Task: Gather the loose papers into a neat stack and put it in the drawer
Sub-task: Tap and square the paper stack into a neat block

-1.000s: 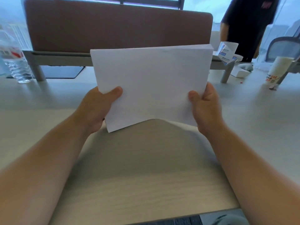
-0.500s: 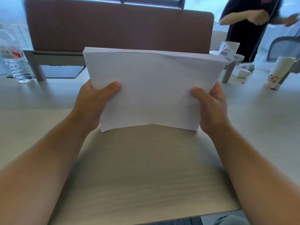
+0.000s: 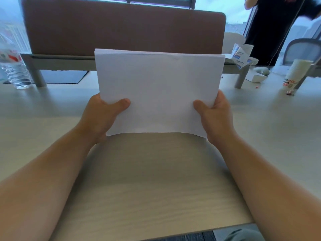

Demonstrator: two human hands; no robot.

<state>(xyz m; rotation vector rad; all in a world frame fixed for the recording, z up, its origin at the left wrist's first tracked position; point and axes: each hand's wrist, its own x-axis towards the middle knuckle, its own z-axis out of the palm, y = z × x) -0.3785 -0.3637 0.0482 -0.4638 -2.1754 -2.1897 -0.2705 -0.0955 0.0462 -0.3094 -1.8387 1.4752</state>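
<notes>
A stack of white papers [image 3: 159, 91] stands nearly upright above the light wooden desk [image 3: 152, 180], its lower edge close to the desktop. My left hand [image 3: 102, 117] grips the stack's lower left side, thumb on the front sheet. My right hand [image 3: 214, 117] grips the lower right side the same way. The top edges of the sheets lie almost level, with thin layers showing at the upper left corner. No drawer is in view.
A brown partition panel [image 3: 121, 30] on grey legs stands behind the papers. A water bottle [image 3: 14, 70] is at the far left. A paper cup [image 3: 294, 75], small boxes [image 3: 240, 55] and a person in black [image 3: 271, 28] are at the right.
The stack has been straightened: its top edge now runs level and the sheets sit tighter. Both hands kept their grip and shifted slightly toward the middle. The person in the background moved.
</notes>
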